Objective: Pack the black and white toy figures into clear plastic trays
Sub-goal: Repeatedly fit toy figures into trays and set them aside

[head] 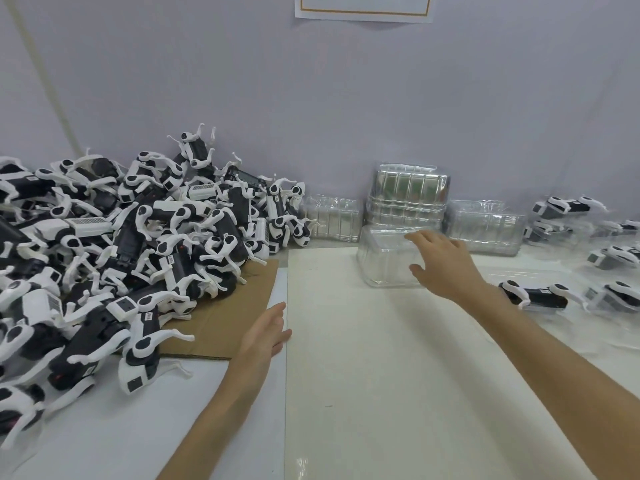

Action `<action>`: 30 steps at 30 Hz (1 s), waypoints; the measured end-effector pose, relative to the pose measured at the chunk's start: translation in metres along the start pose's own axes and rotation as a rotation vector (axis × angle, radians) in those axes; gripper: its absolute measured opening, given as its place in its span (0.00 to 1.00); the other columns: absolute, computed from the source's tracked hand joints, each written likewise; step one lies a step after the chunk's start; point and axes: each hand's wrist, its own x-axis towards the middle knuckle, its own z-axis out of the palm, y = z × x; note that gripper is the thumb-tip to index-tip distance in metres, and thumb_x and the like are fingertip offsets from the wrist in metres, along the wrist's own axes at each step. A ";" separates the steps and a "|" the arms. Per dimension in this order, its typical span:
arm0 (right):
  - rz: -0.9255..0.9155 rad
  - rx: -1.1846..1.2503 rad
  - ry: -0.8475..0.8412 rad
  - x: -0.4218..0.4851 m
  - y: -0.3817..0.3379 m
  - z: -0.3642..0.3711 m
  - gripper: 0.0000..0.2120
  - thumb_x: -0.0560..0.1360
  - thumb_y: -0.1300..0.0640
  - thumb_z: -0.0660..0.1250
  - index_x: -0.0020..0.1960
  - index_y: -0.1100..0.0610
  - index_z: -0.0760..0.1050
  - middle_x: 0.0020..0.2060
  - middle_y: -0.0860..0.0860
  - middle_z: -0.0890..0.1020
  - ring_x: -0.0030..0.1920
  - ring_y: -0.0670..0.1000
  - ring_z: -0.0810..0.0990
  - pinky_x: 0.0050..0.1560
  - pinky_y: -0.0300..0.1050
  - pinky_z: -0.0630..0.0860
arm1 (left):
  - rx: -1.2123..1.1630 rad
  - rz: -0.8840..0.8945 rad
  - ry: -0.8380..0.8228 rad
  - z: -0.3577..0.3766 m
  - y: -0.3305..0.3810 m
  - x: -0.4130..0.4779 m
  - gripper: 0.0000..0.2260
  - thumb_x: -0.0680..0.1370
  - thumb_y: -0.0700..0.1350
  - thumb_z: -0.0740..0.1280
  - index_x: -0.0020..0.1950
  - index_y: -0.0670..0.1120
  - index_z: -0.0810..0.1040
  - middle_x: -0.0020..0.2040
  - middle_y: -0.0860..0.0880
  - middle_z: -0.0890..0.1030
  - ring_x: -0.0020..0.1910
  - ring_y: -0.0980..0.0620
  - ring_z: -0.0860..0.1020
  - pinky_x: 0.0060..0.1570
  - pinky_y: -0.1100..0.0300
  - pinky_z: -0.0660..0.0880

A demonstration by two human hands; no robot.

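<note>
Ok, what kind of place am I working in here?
Most likely a packing bench in a toy factory or workshop. A heap of identical black and white toy figures lies on the left, stacks of clear plastic trays stand against the wall, and more figures, seemingly packed, sit on the right.

Black-and-white toy figures [145, 237], brown cardboard [228, 317]

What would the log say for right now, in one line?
right hand: open, at clear tray | left hand: open, empty | toy pile: beside left hand
</note>
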 end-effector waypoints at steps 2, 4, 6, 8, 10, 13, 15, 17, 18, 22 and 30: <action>0.013 -0.085 -0.079 0.017 -0.001 0.006 0.23 0.79 0.54 0.64 0.73 0.51 0.66 0.71 0.49 0.72 0.69 0.53 0.72 0.70 0.54 0.61 | -0.008 -0.004 0.004 -0.001 -0.001 0.002 0.14 0.85 0.47 0.57 0.69 0.54 0.73 0.69 0.53 0.73 0.60 0.57 0.79 0.67 0.59 0.70; -0.005 -0.116 -0.092 0.027 -0.001 0.007 0.16 0.80 0.56 0.63 0.67 0.51 0.72 0.64 0.48 0.78 0.62 0.53 0.76 0.67 0.51 0.62 | -0.022 -0.008 0.001 -0.001 -0.003 0.004 0.12 0.85 0.46 0.57 0.65 0.56 0.74 0.67 0.53 0.75 0.59 0.56 0.79 0.65 0.60 0.71; -0.039 -0.041 -0.046 0.030 -0.007 0.005 0.11 0.79 0.56 0.64 0.62 0.51 0.75 0.59 0.47 0.81 0.58 0.52 0.78 0.63 0.49 0.64 | -0.025 -0.010 -0.006 -0.001 -0.004 0.006 0.10 0.84 0.45 0.58 0.61 0.56 0.76 0.63 0.53 0.78 0.57 0.56 0.80 0.61 0.62 0.73; -0.056 0.179 0.051 0.026 -0.023 -0.002 0.11 0.79 0.54 0.67 0.60 0.53 0.77 0.55 0.47 0.82 0.55 0.53 0.79 0.58 0.49 0.70 | -0.009 -0.004 -0.012 -0.001 -0.005 0.007 0.09 0.83 0.43 0.61 0.58 0.54 0.77 0.57 0.51 0.83 0.53 0.55 0.83 0.57 0.62 0.75; -0.053 0.505 0.169 0.013 -0.049 -0.013 0.10 0.77 0.54 0.71 0.57 0.54 0.79 0.49 0.47 0.82 0.46 0.49 0.80 0.50 0.45 0.74 | -0.003 0.025 -0.044 0.000 -0.005 0.006 0.08 0.82 0.43 0.64 0.59 0.51 0.78 0.51 0.50 0.86 0.50 0.52 0.84 0.50 0.64 0.77; -0.051 0.886 0.287 -0.023 -0.088 -0.027 0.08 0.75 0.55 0.74 0.53 0.53 0.79 0.43 0.43 0.81 0.38 0.40 0.77 0.41 0.30 0.71 | -0.060 0.105 -0.119 0.004 -0.001 0.000 0.12 0.77 0.50 0.70 0.60 0.49 0.79 0.51 0.49 0.86 0.49 0.49 0.85 0.46 0.61 0.78; -0.047 1.036 0.312 -0.047 -0.107 -0.029 0.07 0.74 0.57 0.74 0.52 0.53 0.80 0.42 0.42 0.82 0.37 0.40 0.78 0.38 0.30 0.71 | -0.105 0.178 -0.130 0.004 0.004 -0.004 0.17 0.72 0.54 0.72 0.58 0.49 0.81 0.51 0.47 0.85 0.48 0.47 0.85 0.45 0.60 0.79; -0.029 1.146 0.328 -0.068 -0.122 -0.026 0.08 0.74 0.58 0.75 0.52 0.52 0.81 0.42 0.43 0.83 0.38 0.44 0.79 0.36 0.33 0.73 | -0.150 0.229 -0.111 0.002 0.008 -0.006 0.16 0.69 0.56 0.73 0.54 0.50 0.84 0.49 0.44 0.85 0.46 0.45 0.85 0.44 0.59 0.80; -0.012 1.191 0.338 -0.076 -0.127 -0.023 0.08 0.73 0.58 0.75 0.52 0.52 0.81 0.42 0.44 0.83 0.39 0.46 0.80 0.37 0.36 0.75 | -0.171 0.245 -0.094 0.001 0.010 -0.005 0.15 0.68 0.56 0.74 0.51 0.50 0.85 0.47 0.44 0.85 0.43 0.45 0.84 0.44 0.58 0.80; 0.007 1.314 0.346 -0.098 -0.140 -0.010 0.10 0.72 0.56 0.76 0.51 0.48 0.80 0.44 0.44 0.83 0.43 0.46 0.80 0.41 0.38 0.75 | -0.229 0.285 -0.043 0.001 0.011 -0.005 0.11 0.68 0.49 0.77 0.45 0.46 0.82 0.37 0.47 0.80 0.35 0.48 0.80 0.39 0.57 0.79; -0.037 1.369 0.336 -0.106 -0.140 -0.009 0.09 0.71 0.52 0.73 0.51 0.48 0.81 0.45 0.44 0.84 0.44 0.47 0.82 0.42 0.37 0.76 | -0.164 0.325 -0.080 0.002 0.014 -0.008 0.01 0.72 0.45 0.72 0.41 0.51 0.82 0.43 0.50 0.81 0.32 0.53 0.75 0.36 0.61 0.75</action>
